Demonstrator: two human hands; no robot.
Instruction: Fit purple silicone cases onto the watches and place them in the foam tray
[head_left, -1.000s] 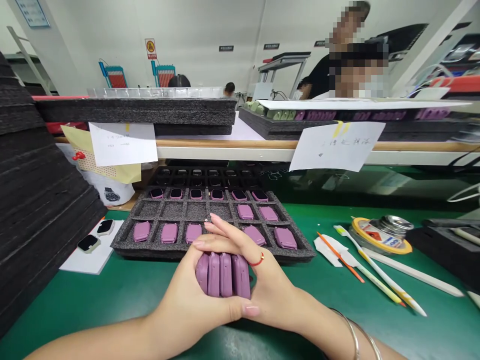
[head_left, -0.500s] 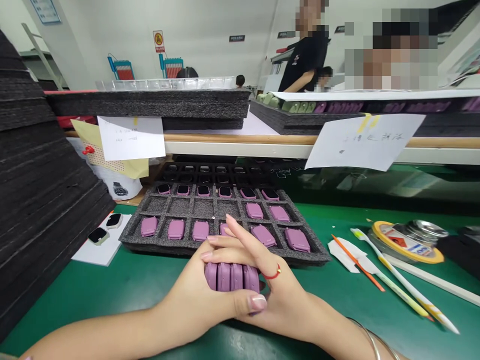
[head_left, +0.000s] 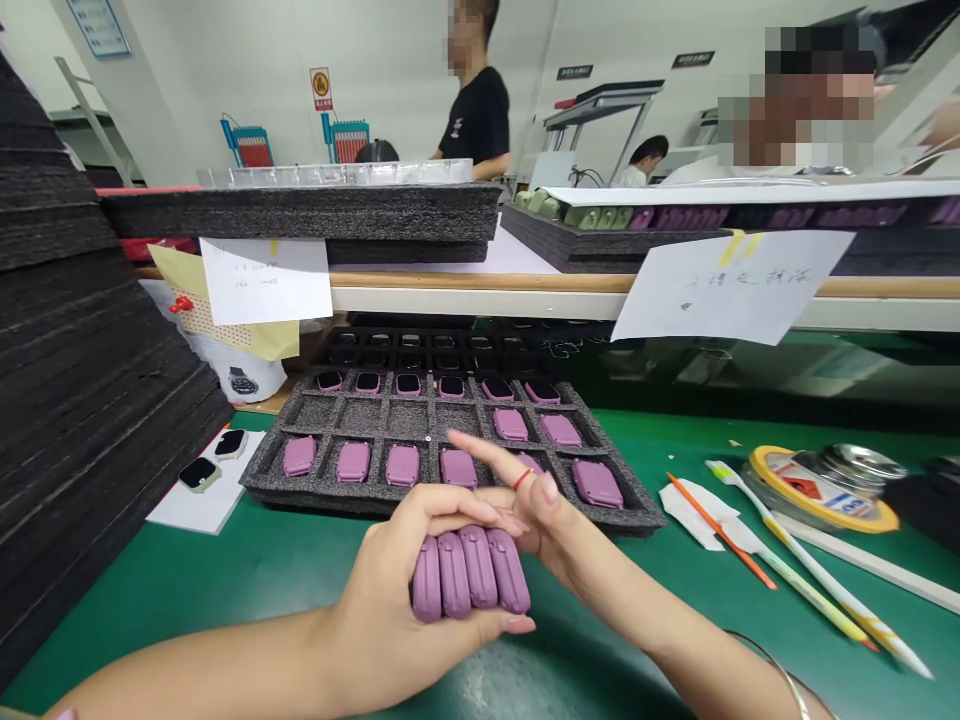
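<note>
My left hand (head_left: 390,575) is closed around a row of several purple watch cases (head_left: 466,575), stood on edge side by side above the green tabletop. My right hand (head_left: 544,515) is at the far right of that row, index finger and thumb stretched out; its other fingers are partly hidden behind my left fingertips. Whether they touch the cases I cannot tell. Just beyond both hands lies a black foam tray (head_left: 360,415). Purple cases lie back up in its front row, two more sit in the middle row, and dark-screened watches fill the row behind.
Stacked black foam (head_left: 97,380) rises at the left, beside two watches on a white pad (head_left: 196,500). Pens (head_left: 724,530) and a yellow tape roll (head_left: 825,490) lie at the right. A shelf (head_left: 480,290) crosses above the tray; people are behind it.
My right hand has moved off the front of the row and opened, uncovering the cases. The row now tilts more into view. A person behind has moved left.
</note>
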